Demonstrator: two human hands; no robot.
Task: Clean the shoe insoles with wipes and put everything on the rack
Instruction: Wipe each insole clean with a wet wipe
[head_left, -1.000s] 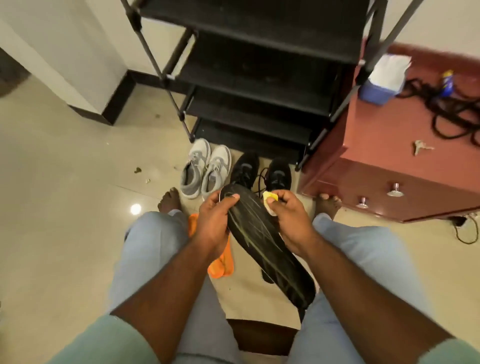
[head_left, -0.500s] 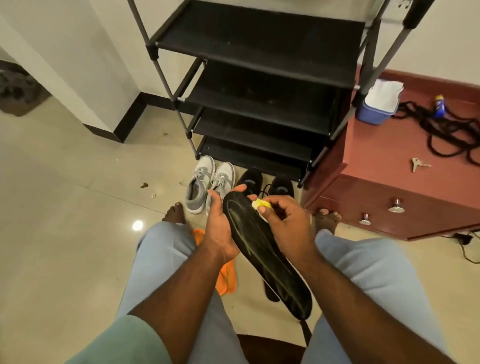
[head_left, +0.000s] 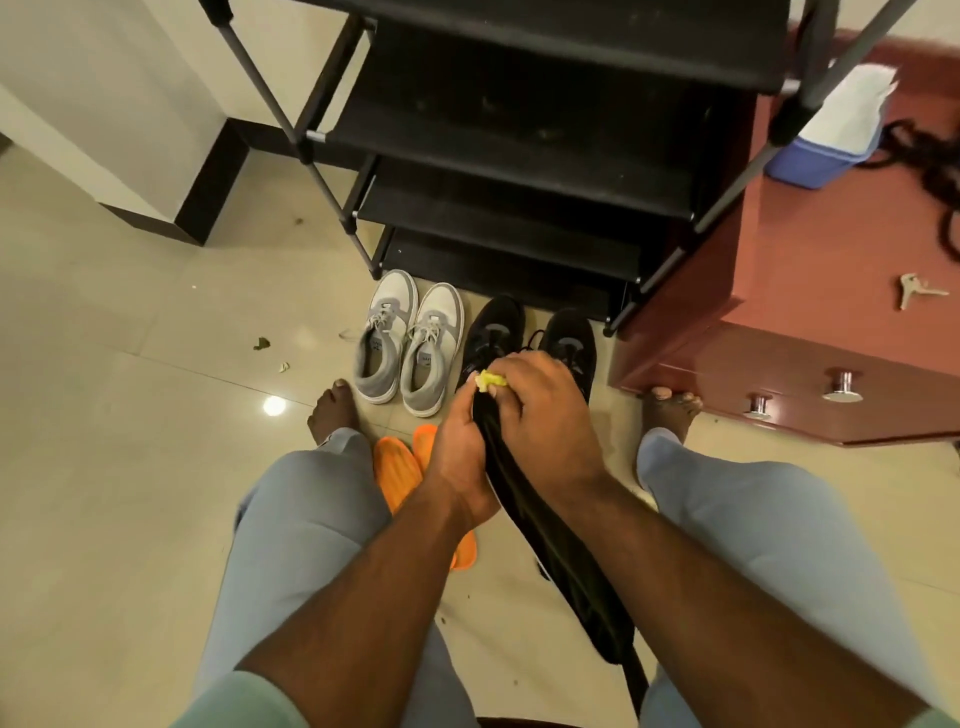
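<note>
A red-brown cabinet (head_left: 810, 270) stands right of the grip, with metal drawer knobs (head_left: 842, 385) on its front. On its top lie a key (head_left: 915, 289), black cords (head_left: 930, 156) and a blue box (head_left: 815, 156) covered by white paper (head_left: 852, 111). Small debris (head_left: 261, 343) lies on the tiled floor (head_left: 114, 467) to the left.

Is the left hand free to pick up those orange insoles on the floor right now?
Probably not yet: the left hand grips the black insole. The orange insoles lie unobstructed just beneath it.
</note>
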